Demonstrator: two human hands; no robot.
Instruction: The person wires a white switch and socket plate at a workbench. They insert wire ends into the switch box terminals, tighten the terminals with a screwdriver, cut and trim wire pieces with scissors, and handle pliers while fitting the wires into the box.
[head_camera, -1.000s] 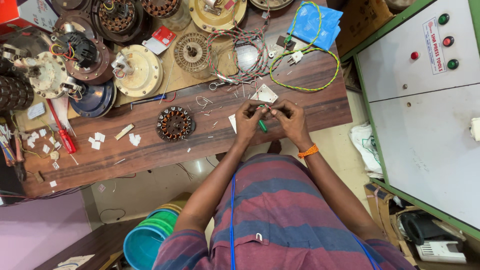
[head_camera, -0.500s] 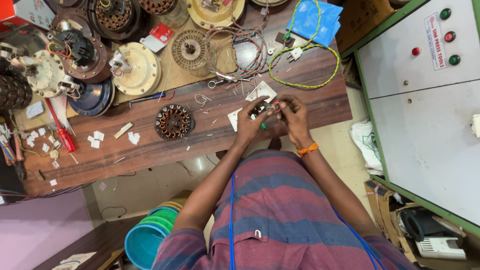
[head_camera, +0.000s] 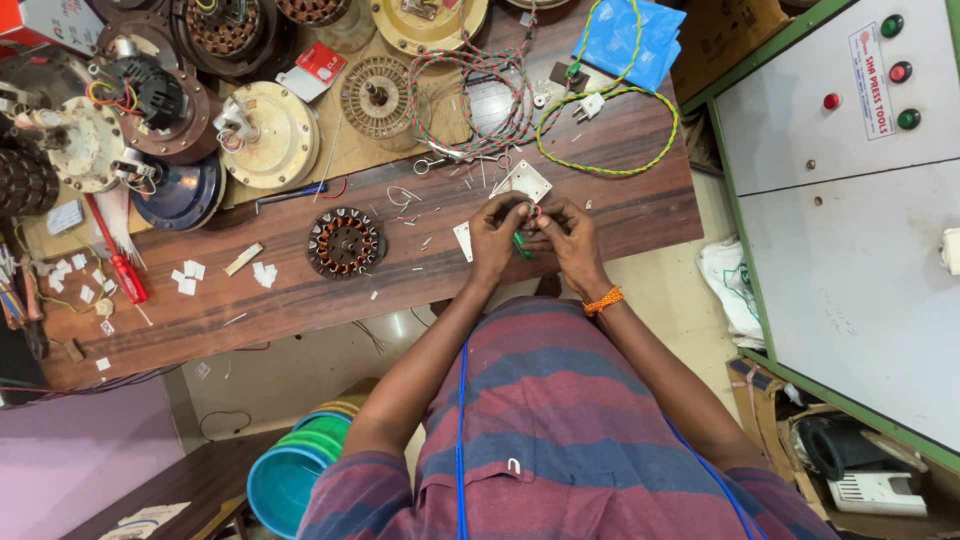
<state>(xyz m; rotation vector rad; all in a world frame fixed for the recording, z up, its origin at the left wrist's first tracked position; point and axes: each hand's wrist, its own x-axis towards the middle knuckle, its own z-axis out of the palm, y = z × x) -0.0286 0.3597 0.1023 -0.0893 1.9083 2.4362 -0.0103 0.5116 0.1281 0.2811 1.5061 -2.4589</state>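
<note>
Green-handled tool (head_camera: 522, 245) pinched between both hands — left hand (head_camera: 497, 232) and right hand (head_camera: 568, 232) closed round it, over the wooden surface (head_camera: 300, 295), stator (head_camera: 345, 242) at 9 o'clock.

Short-sleeved shirt (head_camera: 560, 420) here, broad horizontal stripes of muted red and grey-blue, sleeves ending above the elbows. A thin blue cord (head_camera: 461, 430) runs down the front, another blue line crossing the right shoulder. Small white clip low on the chest. Orange thread band (head_camera: 603, 300) around the right wrist. Both forearms bare.
</note>
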